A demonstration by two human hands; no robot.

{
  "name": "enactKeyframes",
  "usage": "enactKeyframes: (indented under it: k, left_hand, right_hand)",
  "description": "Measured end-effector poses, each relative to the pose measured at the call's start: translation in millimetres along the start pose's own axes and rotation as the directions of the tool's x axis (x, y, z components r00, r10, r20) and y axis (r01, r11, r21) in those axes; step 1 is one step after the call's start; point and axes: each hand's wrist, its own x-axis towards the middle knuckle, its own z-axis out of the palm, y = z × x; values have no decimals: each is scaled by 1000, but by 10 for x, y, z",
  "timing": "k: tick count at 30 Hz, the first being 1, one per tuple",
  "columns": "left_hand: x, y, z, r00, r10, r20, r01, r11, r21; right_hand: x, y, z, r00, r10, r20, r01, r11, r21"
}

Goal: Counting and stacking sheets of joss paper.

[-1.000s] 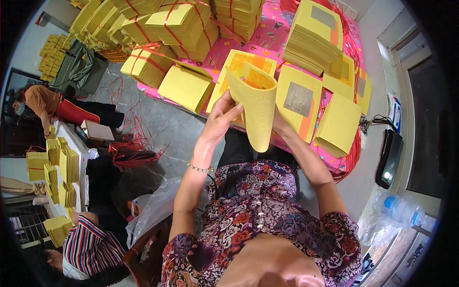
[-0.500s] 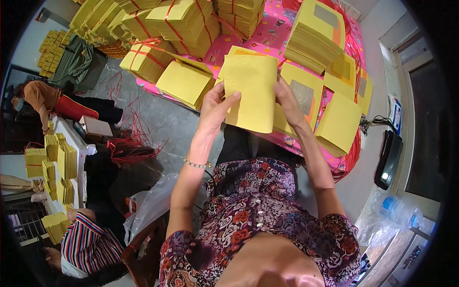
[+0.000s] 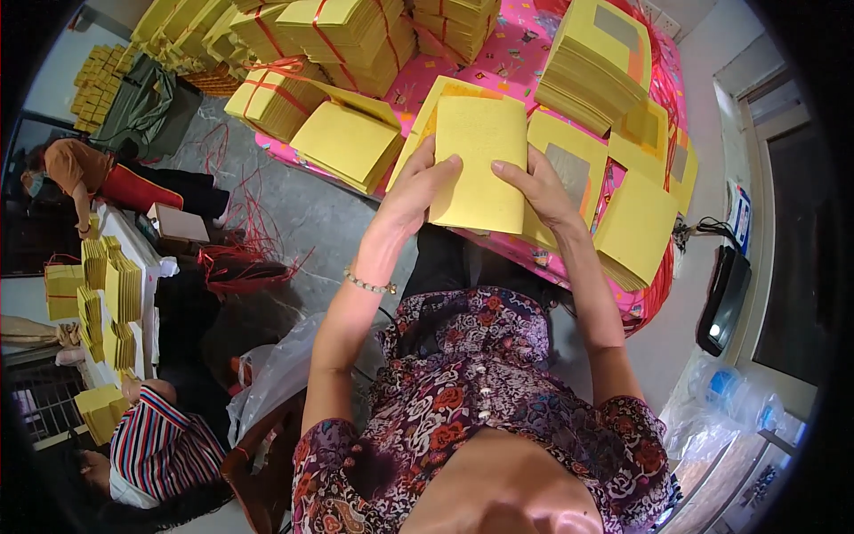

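A pink patterned tablecloth (image 3: pixel 507 73) covers the table at the upper middle and upper right of the frame. On it sit red-tied yellow paper bundles (image 3: pixel 342 40) at upper middle, 1 tall yellow stack (image 3: pixel 592 76) at upper right, and a folded yellow sheet (image 3: pixel 342 141) left of center. Red strings (image 3: pixel 253 218) litter the gray floor (image 3: pixel 325 200), left of center. A white table (image 3: pixel 140 238) at left carries yellow stacks (image 3: pixel 124 292).

Looks like a small paper-goods workshop in here — tied bundles of yellow paper (image 3: pixel 351 49) piled on a pink-covered bench (image 3: pixel 511 64), two other people (image 3: pixel 169 445) at a white bench (image 3: pixel 135 238) with more yellow stacks (image 3: pixel 124 294), red strips (image 3: pixel 253 267) tangled on the grey floor (image 3: pixel 302 209).
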Motion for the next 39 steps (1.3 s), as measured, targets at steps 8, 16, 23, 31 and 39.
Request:
enactKeyframes:
  k: [8, 16, 23, 31, 39]
  left_hand:
    - [28, -37, -28, 998, -17, 59, 19, 999, -26]
    - [-98, -49, 158, 986, 149, -75, -143, 987, 77]
    - [-183, -176, 233, 930, 359, -82, -344, 926, 156]
    - [-218, -213, 303, 889, 451, -87, -427, 881, 203]
    - [-242, -117, 318, 931, 352, -99, -333, 927, 174]
  right_hand:
    - [-4, 32, -53, 999, 24, 49, -25, 999, 35]
    - [-64, 34, -81, 984, -120, 135, 140, 979, -151]
    - [-164, -37, -21, 991, -97, 95, 108, 986, -125]
    - [-232, -83, 40, 990, -139, -1, 139, 987, -78]
    - [-247, -112, 82, 990, -132, -55, 129, 990, -61]
